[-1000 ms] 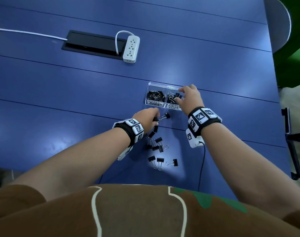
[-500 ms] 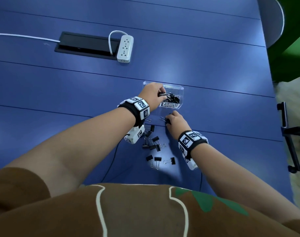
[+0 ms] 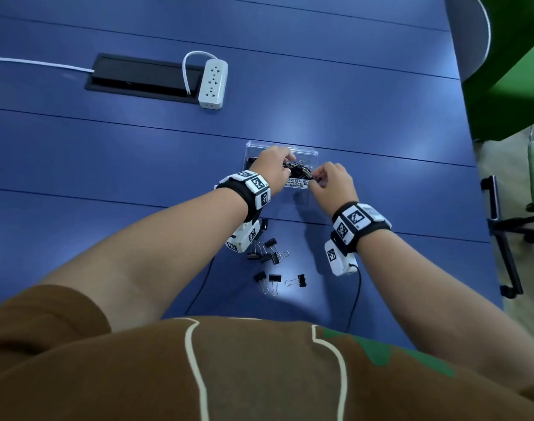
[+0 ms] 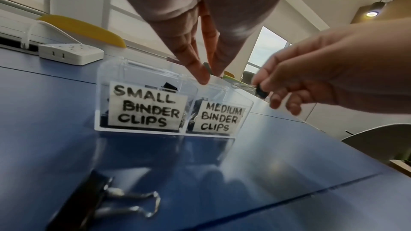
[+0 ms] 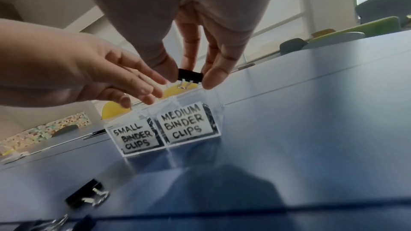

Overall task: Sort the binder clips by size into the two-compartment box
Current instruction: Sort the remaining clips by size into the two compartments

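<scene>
A clear two-compartment box (image 3: 290, 146) stands on the blue table, labelled SMALL BINDER CLIPS on its left half (image 4: 146, 108) and MEDIUM BINDER CLIPS on its right half (image 5: 184, 122); both halves hold black clips. My right hand (image 5: 191, 79) pinches a black binder clip (image 5: 190, 75) between thumb and fingers just above the medium side. My left hand (image 5: 142, 83) hovers over the small side with straight fingers and holds nothing I can see. Several loose clips (image 3: 268, 253) lie on the table nearer to me, below my wrists.
A white power strip (image 3: 213, 83) and a black cable hatch (image 3: 144, 79) sit at the far left. The table's right edge runs past a black chair frame (image 3: 502, 232). Wrist-camera cables (image 3: 357, 287) trail toward my body.
My right hand left the loose pile and rose to the box with a clip pinched. My left hand, which carried a clip to the box, stays over the small side with fingers now straight.
</scene>
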### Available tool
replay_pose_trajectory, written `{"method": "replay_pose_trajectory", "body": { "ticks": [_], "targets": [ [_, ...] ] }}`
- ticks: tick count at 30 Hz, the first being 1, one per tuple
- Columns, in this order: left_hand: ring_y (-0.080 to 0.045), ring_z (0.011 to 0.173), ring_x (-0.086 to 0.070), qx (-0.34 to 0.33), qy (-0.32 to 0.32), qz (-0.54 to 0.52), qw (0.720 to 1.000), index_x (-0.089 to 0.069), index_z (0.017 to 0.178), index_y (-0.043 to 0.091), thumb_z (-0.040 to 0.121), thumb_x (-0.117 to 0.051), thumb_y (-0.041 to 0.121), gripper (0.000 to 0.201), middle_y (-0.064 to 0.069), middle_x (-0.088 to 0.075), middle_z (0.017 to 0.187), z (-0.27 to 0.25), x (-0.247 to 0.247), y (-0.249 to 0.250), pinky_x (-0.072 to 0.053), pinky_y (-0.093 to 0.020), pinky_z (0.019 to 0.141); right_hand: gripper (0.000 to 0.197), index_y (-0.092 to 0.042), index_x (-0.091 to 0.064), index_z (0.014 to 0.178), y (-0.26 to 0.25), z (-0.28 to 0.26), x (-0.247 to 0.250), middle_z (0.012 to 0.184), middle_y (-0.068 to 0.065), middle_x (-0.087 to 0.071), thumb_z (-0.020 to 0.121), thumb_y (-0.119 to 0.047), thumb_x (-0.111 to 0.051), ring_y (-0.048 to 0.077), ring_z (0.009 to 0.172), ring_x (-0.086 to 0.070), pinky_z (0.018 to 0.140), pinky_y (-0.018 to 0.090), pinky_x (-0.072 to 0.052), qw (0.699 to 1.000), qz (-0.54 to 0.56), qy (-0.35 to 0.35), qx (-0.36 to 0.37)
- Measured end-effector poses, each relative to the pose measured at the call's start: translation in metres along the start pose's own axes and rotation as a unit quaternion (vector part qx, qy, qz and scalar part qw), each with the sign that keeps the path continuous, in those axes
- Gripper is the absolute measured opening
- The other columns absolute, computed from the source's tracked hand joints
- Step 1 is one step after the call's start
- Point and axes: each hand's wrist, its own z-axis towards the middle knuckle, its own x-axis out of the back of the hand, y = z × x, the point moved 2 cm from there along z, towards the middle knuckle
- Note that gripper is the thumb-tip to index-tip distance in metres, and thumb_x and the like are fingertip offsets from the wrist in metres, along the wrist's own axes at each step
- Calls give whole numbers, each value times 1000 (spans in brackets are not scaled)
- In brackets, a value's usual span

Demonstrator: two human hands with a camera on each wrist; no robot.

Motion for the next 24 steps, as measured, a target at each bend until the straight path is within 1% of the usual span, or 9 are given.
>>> {"method": "replay_pose_trajectory", "body": {
  "ticks": [2,4,8,10,14,16,18,20,24],
  "targets": [
    [-15,78,-53,-7,3,1,1000,-64,100,10,85,-55,4,18,-7,-58,102,-13,6,-5,-48,-27,82,15,-8,-60,96,-7,12,-1,101,7,-52,83,-16,-56,18,81,-49,78,26,-39,1000,-17,-15,3],
    [-15,78,-52,-7,-11,13,1000,-64,96,10,85,-55,6,15,-5,-57,98,-30,9,-15,-48,-28,82,16,-8,-60,98,-12,22,-3,109,11,-53,85,-16,-55,24,91,-52,80,27,-39,999,-33,-31,8],
    [-21,89,-56,19,-50,63,997,-63,96,11,85,-53,6,16,-8,-56,106,-68,8,-49,-50,-32,83,15,-8,-60,99,-16,32,-12,117,13,-52,88,-16,-54,29,108,-51,86,33,-41,996,-70,-56,16],
    [-23,96,-54,37,-40,81,995,-63,100,11,84,-54,5,19,-7,-52,107,-86,6,-68,-50,-34,83,18,-7,-61,103,-18,32,-15,121,14,-51,90,-18,-54,30,114,-47,90,38,-44,994,-88,-62,24],
    [-24,101,-50,73,-7,88,993,-59,111,13,83,-54,2,31,-9,-47,110,-111,2,-92,-52,-41,84,17,-7,-62,102,-29,12,-23,119,13,-50,89,-13,-52,28,108,-50,88,43,-49,995,-69,-27,71],
    [-25,100,-51,82,-13,81,993,-57,114,15,82,-54,2,34,-8,-46,111,-118,1,-97,-53,-42,83,18,-10,-64,98,-35,-7,-38,114,11,-53,88,-7,-50,26,103,-52,92,41,-49,988,-74,-70,118],
    [-25,98,-52,76,-25,77,994,-57,115,17,82,-55,4,36,-7,-46,110,-123,-1,-97,-53,-41,81,25,-10,-65,105,-36,-29,-60,116,10,-54,88,-4,-49,24,107,-51,99,36,-45,969,-102,-172,143],
    [-24,92,-53,59,-30,79,995,-57,111,17,83,-58,10,29,-7,-47,107,-126,-3,-96,-53,-41,79,31,-11,-64,112,-31,-45,-77,117,10,-53,86,-3,-51,27,113,-48,100,37,-44,953,-126,-232,147],
    [-20,80,-48,36,-57,98,993,-59,106,16,85,-63,23,23,-4,-43,98,-132,-13,-94,-53,-43,77,30,-7,-61,113,-18,-56,-86,118,12,-52,84,-4,-54,29,117,-44,97,40,-44,953,-134,-238,130]
  ]
}}
